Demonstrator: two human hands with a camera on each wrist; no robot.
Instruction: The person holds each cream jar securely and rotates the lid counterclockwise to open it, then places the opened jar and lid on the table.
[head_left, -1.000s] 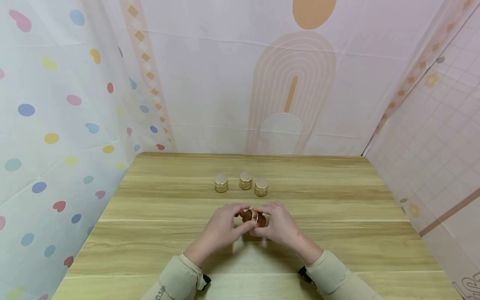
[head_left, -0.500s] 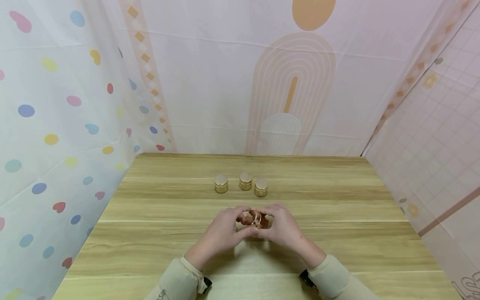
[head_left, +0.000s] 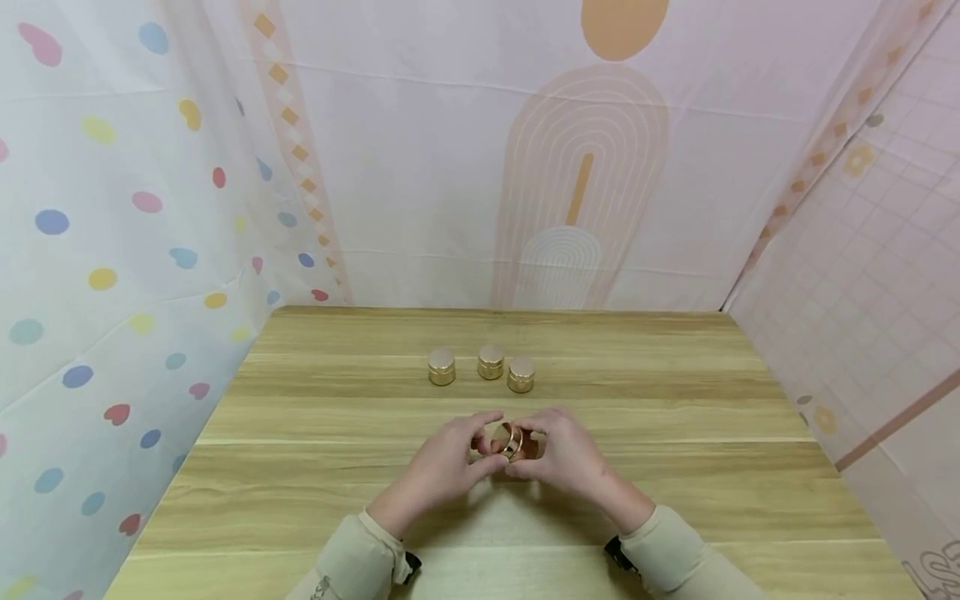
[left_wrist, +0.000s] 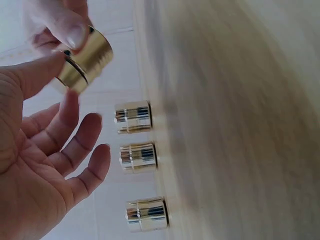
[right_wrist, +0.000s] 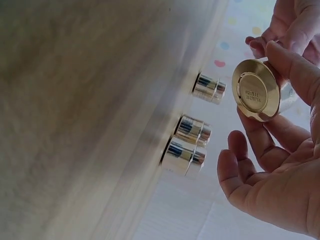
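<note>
Above the table, both hands hold a small shiny gold jar (head_left: 513, 443), tipped on its side. My left hand (head_left: 446, 457) has its thumb and index finger at the lid (left_wrist: 72, 75), while its other fingers are spread loosely. My right hand (head_left: 564, 452) grips the wider body between thumb and fingers. The jar's round base (right_wrist: 256, 94), with small printed characters, shows in the right wrist view. A dark line runs between lid and body in the left wrist view; whether the lid is loose I cannot tell.
Three similar gold jars stand upright beyond the hands: a left one (head_left: 442, 367), a middle one (head_left: 491, 363) and a right one (head_left: 521, 376). The wood-grain table (head_left: 315, 417) ends at a patterned cloth backdrop (head_left: 420, 183).
Both hands stay in nearly the same place. The left fingers have shifted on the lid, and more of the jar's gold surface shows. The three standing jars have not moved.
</note>
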